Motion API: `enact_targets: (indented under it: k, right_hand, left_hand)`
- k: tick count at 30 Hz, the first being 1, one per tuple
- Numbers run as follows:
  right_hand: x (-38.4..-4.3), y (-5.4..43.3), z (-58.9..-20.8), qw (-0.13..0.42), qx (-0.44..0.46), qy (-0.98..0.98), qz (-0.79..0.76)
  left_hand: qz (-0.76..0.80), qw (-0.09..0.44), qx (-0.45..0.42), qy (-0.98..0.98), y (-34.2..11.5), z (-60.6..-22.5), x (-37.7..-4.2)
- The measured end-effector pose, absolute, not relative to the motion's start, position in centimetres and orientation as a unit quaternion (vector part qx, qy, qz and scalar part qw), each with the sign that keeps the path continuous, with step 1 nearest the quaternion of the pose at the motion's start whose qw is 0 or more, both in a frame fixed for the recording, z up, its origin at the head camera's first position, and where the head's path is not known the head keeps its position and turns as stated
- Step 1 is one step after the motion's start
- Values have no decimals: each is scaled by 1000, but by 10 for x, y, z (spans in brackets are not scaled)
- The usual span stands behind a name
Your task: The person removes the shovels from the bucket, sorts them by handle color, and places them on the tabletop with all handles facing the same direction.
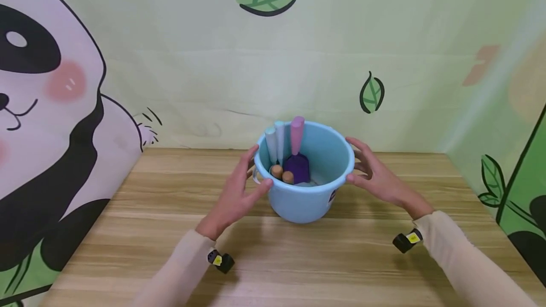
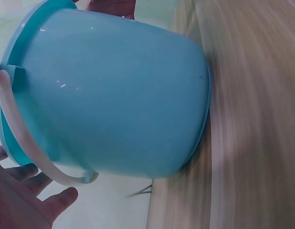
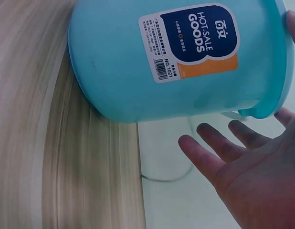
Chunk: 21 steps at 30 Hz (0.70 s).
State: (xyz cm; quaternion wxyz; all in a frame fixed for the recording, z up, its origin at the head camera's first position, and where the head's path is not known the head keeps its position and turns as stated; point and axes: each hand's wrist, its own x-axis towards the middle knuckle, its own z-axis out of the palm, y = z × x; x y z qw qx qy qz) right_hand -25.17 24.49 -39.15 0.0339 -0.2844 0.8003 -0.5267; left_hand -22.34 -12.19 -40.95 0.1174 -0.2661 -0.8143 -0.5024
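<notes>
A light blue bucket (image 1: pixel 304 203) stands upright on the wooden table between my two hands. My left hand (image 1: pixel 234 188) touches its left side, thumb and forefinger spread along the rim. On the right, my right hand (image 1: pixel 377 172) has thumb and forefinger at the rim; its other fingers extend beside the bucket in the right wrist view. Inside are a purple shovel (image 1: pixel 297 168) with a pink handle, two pale blue handles (image 1: pixel 271 143), and two round brown ends (image 1: pixel 277 171). The lower parts of these are partly hidden. A white bucket handle (image 2: pixel 28 138) hangs near my left fingers.
The wood-grain table (image 1: pixel 307 269) ends at a pale green backdrop (image 1: pixel 192 75) printed with leaves and a panda. A printed label (image 3: pixel 190 43) is on the bucket's right side. Small black devices are on both wrists.
</notes>
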Motion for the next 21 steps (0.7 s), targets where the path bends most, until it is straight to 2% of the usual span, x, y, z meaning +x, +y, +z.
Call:
enact_targets:
  k: [21]
  right_hand:
    - [-249,243,-397,48,-264,792,-549]
  left_hand:
    - [-517,112,-251,-811,-116,-412,-222]
